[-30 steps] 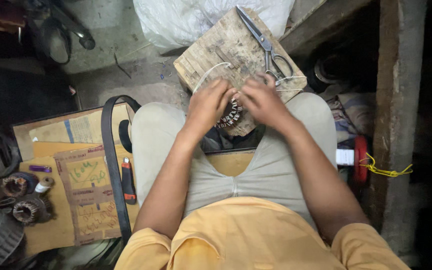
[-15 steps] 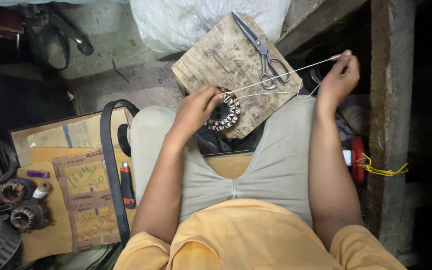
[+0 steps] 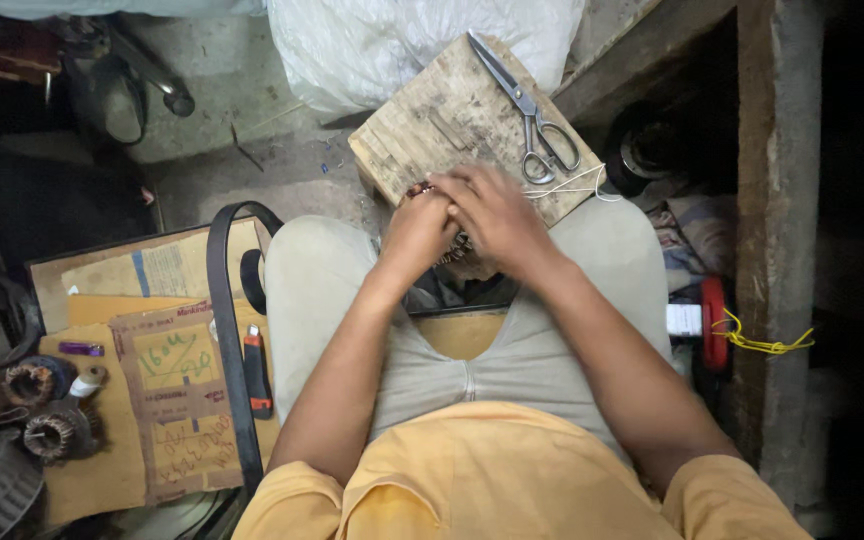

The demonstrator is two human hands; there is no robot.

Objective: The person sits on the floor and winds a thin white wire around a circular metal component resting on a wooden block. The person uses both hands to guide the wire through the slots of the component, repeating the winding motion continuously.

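Note:
Both hands meet over a round wound motor stator (image 3: 457, 250) that rests between my knees against a worn wooden block (image 3: 442, 125). My left hand (image 3: 417, 232) grips the stator's left side. My right hand (image 3: 492, 210) lies over its top, fingers closed on it and on a white string (image 3: 577, 185) that trails to the right across the block. Most of the stator is hidden under the hands. A pair of metal scissors (image 3: 532, 115) lies on the block just beyond my right hand.
Left of my leg lie cardboard sheets (image 3: 167, 375), a black belt (image 3: 222, 320), a red-handled cutter (image 3: 257, 370) and two small wound rotors (image 3: 37, 410). A white plastic sack (image 3: 392, 40) sits behind the block. A wooden post (image 3: 767, 250) with yellow wire stands at right.
My right hand, which had pulled the string taut far out to the right, has come back to the stator beside my left hand. The string now lies slack on the block.

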